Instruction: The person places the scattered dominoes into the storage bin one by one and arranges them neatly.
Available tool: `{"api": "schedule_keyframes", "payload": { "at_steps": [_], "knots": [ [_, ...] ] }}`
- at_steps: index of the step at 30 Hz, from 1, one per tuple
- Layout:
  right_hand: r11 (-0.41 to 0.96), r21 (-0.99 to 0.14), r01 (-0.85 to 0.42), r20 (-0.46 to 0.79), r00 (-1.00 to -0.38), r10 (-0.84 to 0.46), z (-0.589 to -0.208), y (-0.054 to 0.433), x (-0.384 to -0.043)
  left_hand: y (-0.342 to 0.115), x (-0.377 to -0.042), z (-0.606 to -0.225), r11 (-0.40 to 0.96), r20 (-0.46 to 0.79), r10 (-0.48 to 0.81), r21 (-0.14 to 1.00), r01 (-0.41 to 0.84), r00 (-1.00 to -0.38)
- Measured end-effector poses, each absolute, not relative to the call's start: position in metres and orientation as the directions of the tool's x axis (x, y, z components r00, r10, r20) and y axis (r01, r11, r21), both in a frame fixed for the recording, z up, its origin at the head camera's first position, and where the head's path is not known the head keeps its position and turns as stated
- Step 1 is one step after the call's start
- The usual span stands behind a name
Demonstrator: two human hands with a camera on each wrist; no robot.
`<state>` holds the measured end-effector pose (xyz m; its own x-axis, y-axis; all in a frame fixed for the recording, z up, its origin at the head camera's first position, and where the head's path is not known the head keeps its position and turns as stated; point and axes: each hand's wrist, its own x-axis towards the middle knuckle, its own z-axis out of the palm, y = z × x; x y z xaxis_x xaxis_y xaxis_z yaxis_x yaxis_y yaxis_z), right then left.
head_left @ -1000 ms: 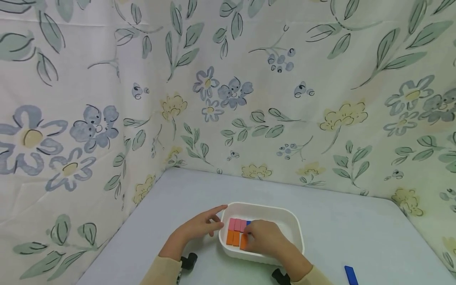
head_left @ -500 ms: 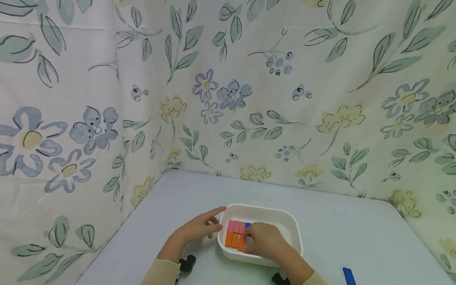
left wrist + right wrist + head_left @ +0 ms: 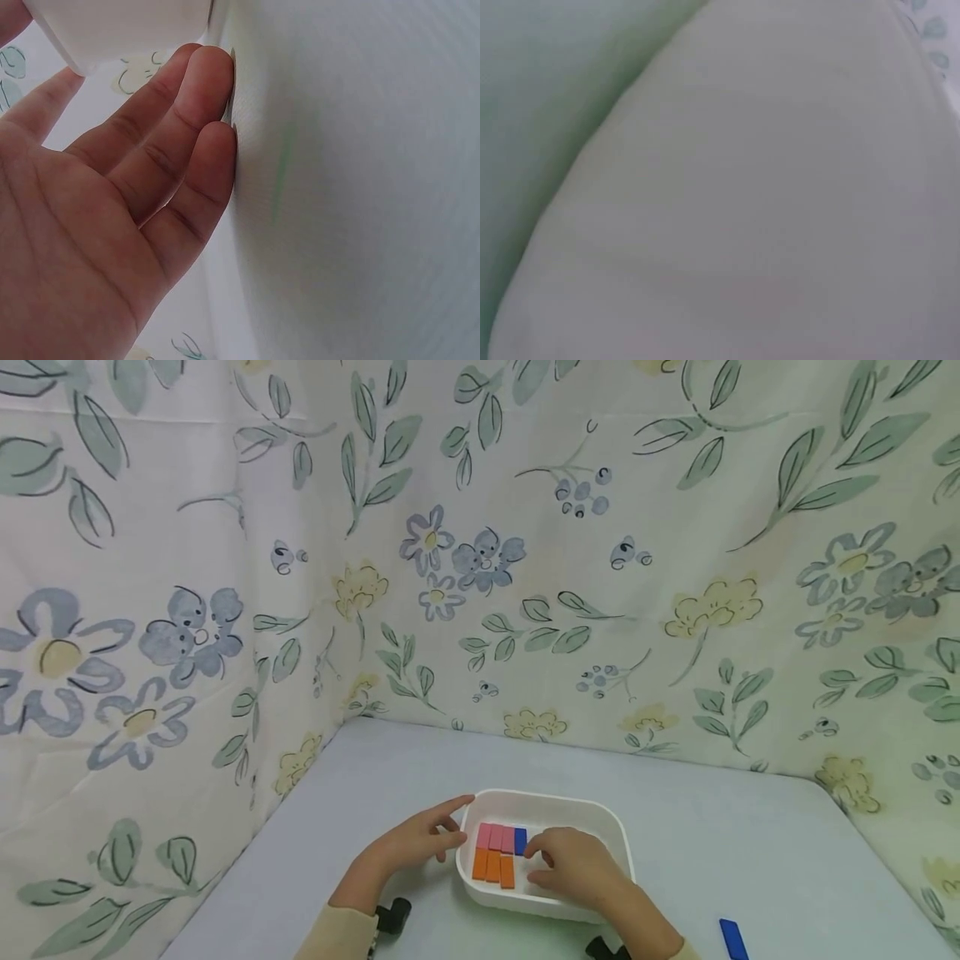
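A white plastic tray (image 3: 573, 814) holds flat rectangular tiles at its left end. Three pink tiles (image 3: 496, 837) stand side by side with a blue tile (image 3: 521, 842) at their right. Below them is a row of three orange tiles (image 3: 507, 872). Over the tray, just right of these rows, my right hand (image 3: 583, 867) has thumb and forefinger apart, nothing visible between them. My left hand (image 3: 412, 841) touches the tray's left side with forefinger and thumb; in the left wrist view its other fingers (image 3: 206, 86) rest against the table surface.
Another blue tile (image 3: 733, 939) lies on the white table (image 3: 697, 827), right of the tray near the front. A floral cloth (image 3: 480, 568) hangs behind and along the left side. The tray's outer wall (image 3: 742, 187) fills most of the right wrist view.
My right hand has let go of the rightmost orange tile and drawn back to the right. That tile now sits closer to the other orange ones. The left hand stays at the tray.
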<state>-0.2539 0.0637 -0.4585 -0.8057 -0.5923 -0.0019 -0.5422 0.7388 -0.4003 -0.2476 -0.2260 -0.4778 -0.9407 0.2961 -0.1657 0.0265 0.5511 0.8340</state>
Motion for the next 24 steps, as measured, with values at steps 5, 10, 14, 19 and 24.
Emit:
{"api": "schedule_keyframes", "payload": {
  "at_steps": [5, 10, 14, 19, 24],
  "knots": [
    [0.729, -0.396, -0.558, 0.091, -0.814, -0.573, -0.453, 0.084, -0.248, -0.228, -0.248, -0.475, 0.562, -0.172, 0.284, 0.827, 0.018, -0.943],
    [0.728, -0.388, -0.565, 0.170, -0.820, -0.546, -0.449, 0.104, -0.237, -0.229, -0.247, -0.474, 0.559, -0.164, 0.287, 0.829, 0.026, -0.944],
    [0.706, -0.430, -0.563, 0.200, -0.822, -0.533, -0.445, 0.124, -0.228, -0.228, -0.247, -0.476, 0.546, -0.153, 0.299, 0.837, 0.038, -0.942],
    [0.607, -0.504, -0.615, 0.312, -0.785, -0.536, -0.446, 0.153, -0.223, -0.228, -0.246, -0.477, 0.541, -0.157, 0.297, 0.841, 0.031, -0.942],
    [0.558, -0.580, -0.594, 0.310, -0.794, -0.523, -0.454, 0.186, -0.219, -0.226, -0.245, -0.476, 0.547, -0.166, 0.292, 0.837, 0.023, -0.942]
  ]
}}
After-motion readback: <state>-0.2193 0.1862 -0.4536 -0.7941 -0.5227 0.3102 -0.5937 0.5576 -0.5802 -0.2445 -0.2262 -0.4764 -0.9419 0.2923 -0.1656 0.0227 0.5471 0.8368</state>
